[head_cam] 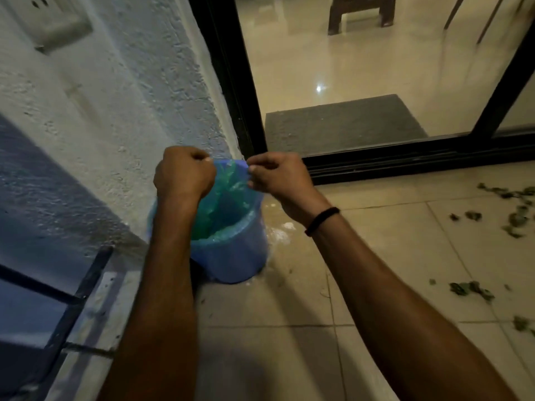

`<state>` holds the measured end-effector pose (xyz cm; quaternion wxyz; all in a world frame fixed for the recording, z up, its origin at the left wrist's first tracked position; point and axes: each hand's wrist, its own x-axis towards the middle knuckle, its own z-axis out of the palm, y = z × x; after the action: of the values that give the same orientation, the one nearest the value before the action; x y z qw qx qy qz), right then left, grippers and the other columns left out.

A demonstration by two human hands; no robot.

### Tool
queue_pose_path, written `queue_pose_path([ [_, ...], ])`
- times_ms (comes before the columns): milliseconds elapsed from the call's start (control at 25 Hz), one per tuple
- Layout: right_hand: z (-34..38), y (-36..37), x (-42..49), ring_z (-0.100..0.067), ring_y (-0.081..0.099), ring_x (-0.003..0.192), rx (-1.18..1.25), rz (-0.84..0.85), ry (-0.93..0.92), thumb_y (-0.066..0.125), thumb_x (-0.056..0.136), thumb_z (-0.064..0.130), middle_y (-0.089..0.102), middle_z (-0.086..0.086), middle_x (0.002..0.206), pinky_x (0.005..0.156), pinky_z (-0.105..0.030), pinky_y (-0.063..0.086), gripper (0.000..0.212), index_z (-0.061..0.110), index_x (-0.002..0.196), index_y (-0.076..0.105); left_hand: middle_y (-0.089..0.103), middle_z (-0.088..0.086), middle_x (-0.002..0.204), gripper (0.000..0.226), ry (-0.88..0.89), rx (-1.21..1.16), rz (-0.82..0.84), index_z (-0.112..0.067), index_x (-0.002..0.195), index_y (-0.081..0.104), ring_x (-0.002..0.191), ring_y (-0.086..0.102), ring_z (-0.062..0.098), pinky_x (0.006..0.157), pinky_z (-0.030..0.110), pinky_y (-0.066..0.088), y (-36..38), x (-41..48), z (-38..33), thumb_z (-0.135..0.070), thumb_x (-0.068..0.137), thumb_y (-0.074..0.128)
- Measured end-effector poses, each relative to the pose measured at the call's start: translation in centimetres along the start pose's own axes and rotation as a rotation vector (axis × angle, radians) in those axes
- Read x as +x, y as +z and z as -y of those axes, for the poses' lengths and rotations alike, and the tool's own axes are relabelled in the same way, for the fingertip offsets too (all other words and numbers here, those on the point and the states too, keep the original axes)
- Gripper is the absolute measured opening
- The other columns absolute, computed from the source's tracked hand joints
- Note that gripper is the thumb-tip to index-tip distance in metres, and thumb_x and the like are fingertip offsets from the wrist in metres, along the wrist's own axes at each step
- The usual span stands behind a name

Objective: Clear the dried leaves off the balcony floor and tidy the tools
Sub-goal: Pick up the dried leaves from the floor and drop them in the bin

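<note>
Mat, door frame, stool
The grey mat lies just inside the black door frame; the stool stands farther in.

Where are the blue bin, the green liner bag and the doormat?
blue bin (231, 256), head view, outer side wall.
green liner bag (228, 198), head view, plastic inside the rim.
doormat (341, 123), head view, its middle.

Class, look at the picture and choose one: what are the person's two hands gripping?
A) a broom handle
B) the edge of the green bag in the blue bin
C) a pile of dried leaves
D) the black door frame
B: the left hand and the right hand each pinch the top edge of the green bag that sits inside the blue bin.
</note>
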<state>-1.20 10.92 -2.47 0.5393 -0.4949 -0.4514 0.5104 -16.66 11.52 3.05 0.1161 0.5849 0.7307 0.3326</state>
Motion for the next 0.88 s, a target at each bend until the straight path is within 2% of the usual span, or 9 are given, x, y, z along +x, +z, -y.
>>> queue_pose_path([
  [80,0.3,-3.6,-0.8,-0.019,0.066,0.077,0.142,-0.078,0.021,0.061,0.094,-0.001,0.067,-0.011,0.086,0.081,-0.037,0.059,0.018,-0.006,0.110,0.067,0.076,0.006,0.105,0.026,0.097,-0.103,-0.018,-0.021,0.105,0.078,0.103,0.069,0.029,0.095,0.040,0.054,1.6,-1.6,-3.2,-0.031,0.087,0.062],
  [160,-1.0,-7.6,-1.7,-0.017,0.065,0.069,0.145,-0.212,-0.001,0.062,0.093,-0.001,0.067,-0.010,0.079,0.075,-0.033,0.059,0.014,-0.007,0.104,0.068,0.075,0.002,0.102,0.022,0.181,-0.188,0.050,-0.022,0.106,0.077,0.099,0.069,0.021,0.091,0.032,0.052,4.1,-3.8,-6.2,-0.030,0.091,0.062],
  [240,-4.5,-13.0,-3.4,-0.016,0.067,0.070,-0.163,-0.405,0.018,0.065,0.091,0.009,0.071,-0.006,0.078,0.074,-0.030,0.058,0.009,0.005,0.095,0.073,0.073,-0.001,0.098,0.020,0.249,-0.225,0.198,-0.021,0.108,0.076,0.093,0.067,0.016,0.086,0.028,0.050,8.0,-7.2,-9.2,-0.028,0.093,0.064],
  [360,-10.1,-20.8,-7.9,-0.013,0.065,0.080,-0.591,-0.617,0.144,0.063,0.093,0.016,0.073,-0.002,0.088,0.065,-0.010,0.040,0.011,0.013,0.093,0.073,0.075,0.005,0.101,0.018,0.372,-0.226,0.443,-0.015,0.106,0.077,0.096,0.069,0.020,0.087,0.026,0.049,15.5,-12.8,-11.8,-0.020,0.092,0.067],
  [480,-13.7,-28.4,-12.2,-0.022,0.065,0.091,-0.782,-0.771,0.256,0.063,0.093,0.017,0.071,-0.005,0.094,0.069,-0.019,0.042,0.011,0.010,0.095,0.071,0.073,0.006,0.111,0.021,0.459,-0.097,0.683,-0.013,0.112,0.074,0.100,0.066,0.019,0.085,0.023,0.045,24.0,-19.6,-12.3,-0.016,0.093,0.065],
  [600,-15.6,-33.7,-14.7,-0.030,0.058,0.112,-0.878,-0.669,0.442,0.071,0.089,0.034,0.063,-0.013,0.121,0.093,-0.034,0.048,0.038,0.014,0.120,0.065,0.067,0.009,0.125,0.037,0.446,0.093,0.807,-0.012,0.129,0.064,0.114,0.062,0.023,0.094,0.030,0.048,30.3,-24.4,-11.4,-0.014,0.091,0.064],
  [680,-16.6,-34.8,-16.1,-0.036,0.051,0.118,-0.854,-0.555,0.546,0.075,0.083,0.044,0.052,-0.017,0.129,0.095,-0.040,0.048,0.051,0.017,0.124,0.061,0.063,0.012,0.130,0.046,0.417,0.185,0.855,-0.009,0.134,0.057,0.118,0.060,0.027,0.096,0.032,0.048,32.8,-26.2,-10.5,-0.009,0.088,0.063],
  [800,-17.5,-33.3,-16.6,-0.036,0.042,0.113,-0.939,-0.453,0.493,0.075,0.080,0.052,0.042,-0.016,0.122,0.087,-0.038,0.046,0.050,0.016,0.111,0.060,0.060,0.016,0.116,0.027,0.493,0.237,0.820,-0.012,0.108,0.062,0.098,0.058,0.029,0.074,0.031,0.044,33.9,-26.9,-9.1,-0.002,0.083,0.058],
  [880,-17.7,-31.7,-16.3,-0.035,0.040,0.113,-1.008,-0.455,0.427,0.070,0.087,0.044,0.042,-0.014,0.120,0.085,-0.038,0.044,0.036,0.014,0.104,0.061,0.055,0.014,0.107,0.019,0.634,0.287,0.833,-0.014,0.094,0.058,0.096,0.053,0.029,0.071,0.030,0.035,33.4,-26.9,-8.4,-0.001,0.081,0.054],
])
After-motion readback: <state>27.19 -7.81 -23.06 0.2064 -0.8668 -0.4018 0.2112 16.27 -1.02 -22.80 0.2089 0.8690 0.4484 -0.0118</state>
